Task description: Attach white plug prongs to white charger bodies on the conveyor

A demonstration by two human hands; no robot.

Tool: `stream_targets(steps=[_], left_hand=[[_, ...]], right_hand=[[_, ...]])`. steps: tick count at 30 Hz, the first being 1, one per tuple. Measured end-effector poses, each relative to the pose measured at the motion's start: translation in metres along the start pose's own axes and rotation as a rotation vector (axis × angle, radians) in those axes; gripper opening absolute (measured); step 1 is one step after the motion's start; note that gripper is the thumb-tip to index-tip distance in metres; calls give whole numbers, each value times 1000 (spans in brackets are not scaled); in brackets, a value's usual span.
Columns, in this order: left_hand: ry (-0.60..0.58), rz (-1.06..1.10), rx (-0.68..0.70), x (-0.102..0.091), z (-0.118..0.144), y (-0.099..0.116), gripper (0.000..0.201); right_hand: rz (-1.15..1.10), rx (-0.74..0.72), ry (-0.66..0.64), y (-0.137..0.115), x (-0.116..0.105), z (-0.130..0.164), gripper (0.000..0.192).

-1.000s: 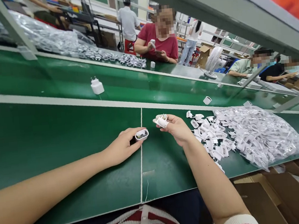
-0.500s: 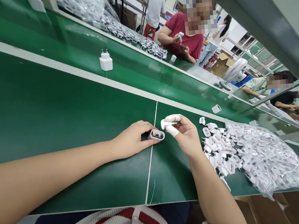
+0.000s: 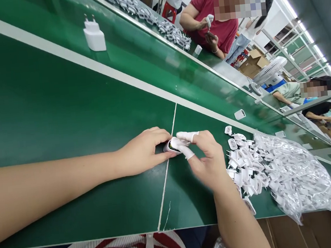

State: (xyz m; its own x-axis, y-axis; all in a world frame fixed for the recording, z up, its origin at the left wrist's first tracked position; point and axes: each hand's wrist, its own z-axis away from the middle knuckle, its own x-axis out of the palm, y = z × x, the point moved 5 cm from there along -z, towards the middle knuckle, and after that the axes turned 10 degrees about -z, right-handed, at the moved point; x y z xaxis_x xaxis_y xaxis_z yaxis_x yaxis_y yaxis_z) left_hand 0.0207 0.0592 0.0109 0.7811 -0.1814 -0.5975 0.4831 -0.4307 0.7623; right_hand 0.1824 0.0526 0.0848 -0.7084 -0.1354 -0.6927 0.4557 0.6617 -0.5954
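The left hand point(image 3: 143, 151) has its grip closed around a small white charger shell point(image 3: 171, 146), pinning it to the green counter point(image 3: 50, 111) beside a pale seam line. The right hand point(image 3: 207, 163), with white finger covers on thumb and forefinger, pinches together at the open right end of the same shell; whether a separate piece sits between those fingertips cannot be told.

Just right of the right hand lies a heap of loose white plug parts point(image 3: 242, 167), spilling from a clear plastic bag point(image 3: 296, 177) of them. One finished charger point(image 3: 94, 35) stands upright on the far belt, well apart to the left. A cardboard box point(image 3: 324, 229) shows at the near right. Across the far side, a person in a red shirt point(image 3: 216, 14) works, with two more people further right.
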Motion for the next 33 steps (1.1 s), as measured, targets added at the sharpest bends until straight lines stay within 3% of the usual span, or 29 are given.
stream_targets(steps=[4, 14, 23, 33], left_hand=[[10, 7, 13, -1, 0, 0, 27], [21, -26, -1, 0, 0, -1, 32], [19, -17, 14, -1, 0, -1, 25], [27, -47, -7, -1, 0, -2, 22]], right_hand=[[50, -31, -57, -1, 10, -1, 27], [116, -31, 97, -2, 6, 3, 20], [211, -78, 3, -5, 11, -1, 16], [301, -127, 51, -4, 15, 0, 18]])
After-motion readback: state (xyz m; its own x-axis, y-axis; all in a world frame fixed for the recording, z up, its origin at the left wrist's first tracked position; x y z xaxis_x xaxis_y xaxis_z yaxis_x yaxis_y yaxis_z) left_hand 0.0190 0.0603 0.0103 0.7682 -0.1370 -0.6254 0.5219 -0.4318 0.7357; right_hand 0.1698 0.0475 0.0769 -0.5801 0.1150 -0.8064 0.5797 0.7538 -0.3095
